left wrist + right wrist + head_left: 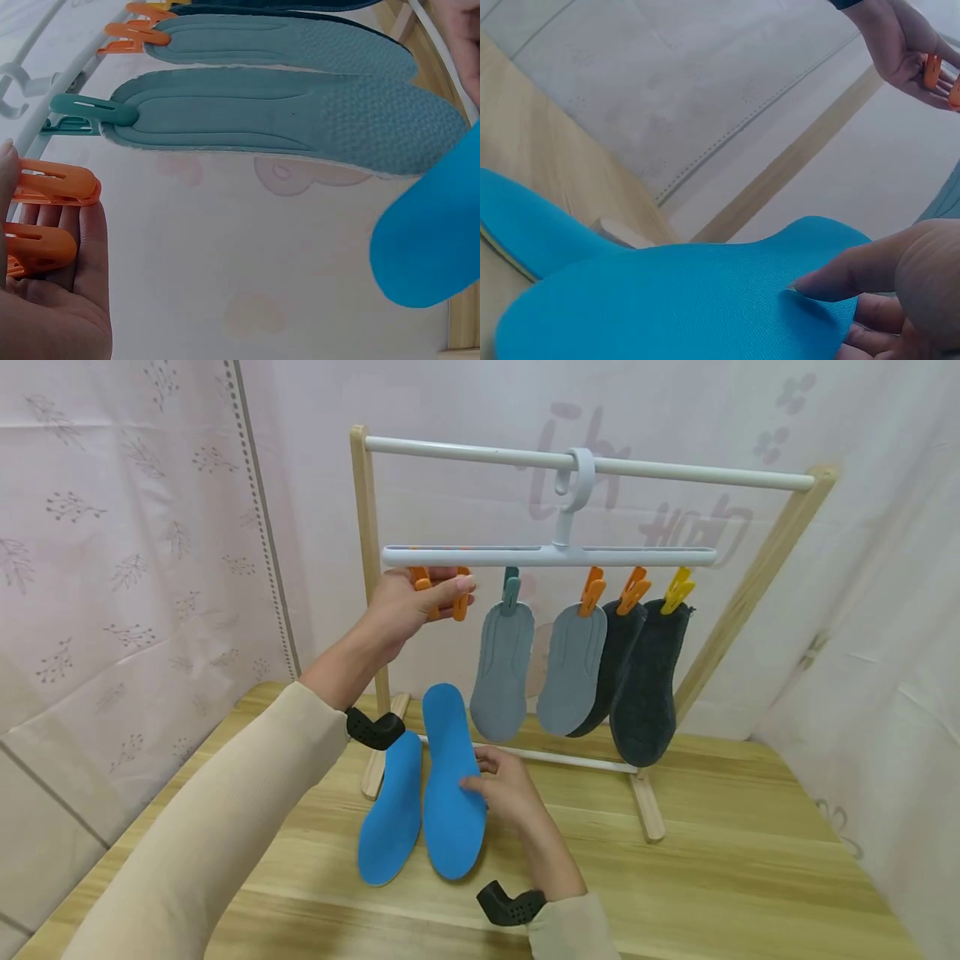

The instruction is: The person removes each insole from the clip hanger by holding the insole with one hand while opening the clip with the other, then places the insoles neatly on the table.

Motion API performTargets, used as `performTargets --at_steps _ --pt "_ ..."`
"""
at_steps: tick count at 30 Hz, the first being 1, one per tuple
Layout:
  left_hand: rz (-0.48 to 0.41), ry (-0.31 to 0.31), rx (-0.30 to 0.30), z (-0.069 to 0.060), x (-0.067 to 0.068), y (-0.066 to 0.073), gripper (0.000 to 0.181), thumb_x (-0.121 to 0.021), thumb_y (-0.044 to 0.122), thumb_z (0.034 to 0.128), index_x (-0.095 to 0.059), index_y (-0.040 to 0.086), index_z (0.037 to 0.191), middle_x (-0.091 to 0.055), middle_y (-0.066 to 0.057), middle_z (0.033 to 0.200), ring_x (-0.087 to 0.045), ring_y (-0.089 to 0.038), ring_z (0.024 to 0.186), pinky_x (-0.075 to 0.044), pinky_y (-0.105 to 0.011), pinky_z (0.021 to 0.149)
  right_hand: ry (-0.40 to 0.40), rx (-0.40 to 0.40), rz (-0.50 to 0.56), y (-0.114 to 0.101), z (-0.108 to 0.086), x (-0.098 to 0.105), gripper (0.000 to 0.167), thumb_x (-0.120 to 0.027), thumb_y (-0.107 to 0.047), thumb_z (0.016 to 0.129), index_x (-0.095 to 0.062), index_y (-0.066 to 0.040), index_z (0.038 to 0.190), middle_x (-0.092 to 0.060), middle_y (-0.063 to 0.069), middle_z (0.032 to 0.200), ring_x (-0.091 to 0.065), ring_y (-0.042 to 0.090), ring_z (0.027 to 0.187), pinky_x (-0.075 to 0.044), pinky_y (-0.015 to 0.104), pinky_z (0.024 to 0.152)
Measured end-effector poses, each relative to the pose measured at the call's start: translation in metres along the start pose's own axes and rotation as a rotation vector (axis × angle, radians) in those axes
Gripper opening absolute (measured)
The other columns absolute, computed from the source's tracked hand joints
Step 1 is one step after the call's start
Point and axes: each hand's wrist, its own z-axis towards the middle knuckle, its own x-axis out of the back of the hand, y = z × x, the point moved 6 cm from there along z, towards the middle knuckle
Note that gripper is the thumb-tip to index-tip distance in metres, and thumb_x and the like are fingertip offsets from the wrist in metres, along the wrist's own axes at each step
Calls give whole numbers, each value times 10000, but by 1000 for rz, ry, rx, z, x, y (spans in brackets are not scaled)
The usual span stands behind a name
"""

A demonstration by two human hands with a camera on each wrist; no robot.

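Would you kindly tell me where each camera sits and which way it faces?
Head: on the head, facing forward and down at the white hanger; left hand, right hand, sleeves show.
Left wrist: on that wrist, facing grey insoles; left hand, part of right hand.
Right wrist: on that wrist, facing the held blue insole; both hands show.
Both wrist views share the left hand's orange clips.

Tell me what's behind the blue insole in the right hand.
Behind the held blue insole, the white lower bar and wooden tabletop show past its edges; part of the right hand is there too. The rest is covered.
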Motion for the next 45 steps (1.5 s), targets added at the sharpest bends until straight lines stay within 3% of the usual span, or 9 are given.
performTargets --at_steps 9,20,35,45 --pt "-1 -1 19 -1 0 -1 253 -713 233 942 -665 86 1142 -711 -90 1173 -751 -221 1026 -589 -381 962 -57 -66 103 18 4 -12 559 -662 23 905 -461 17 1427 -609 244 1286 -612 372 1157 -528 471 988" --pt "-2 -8 14 -1 -1 -1 246 -716 238 940 -652 90 1124 -705 -83 1166 -750 -233 1037 -589 -382 962 -67 -56 112 24 6 -26 577 -643 69 871 -407 74 1398 -594 287 1235 -622 355 1069 -550 464 922" --pt "-7 -18 5 -3 0 -5 261 -704 219 950 -653 78 1164 -691 -71 1160 -750 -206 1019 -591 -379 955 -85 -70 112 33 6 -41 506 -632 88 857 -440 58 1325 -572 220 1084 -596 281 933 -532 380 810" --pt "-23 -26 3 -3 0 -6 255 -702 203 953 -651 68 1163 -693 -74 1164 -750 -209 1018 -594 -379 949 -52 -76 75 39 7 -42 512 -627 86 847 -440 66 1323 -579 232 1134 -594 296 984 -539 401 833"
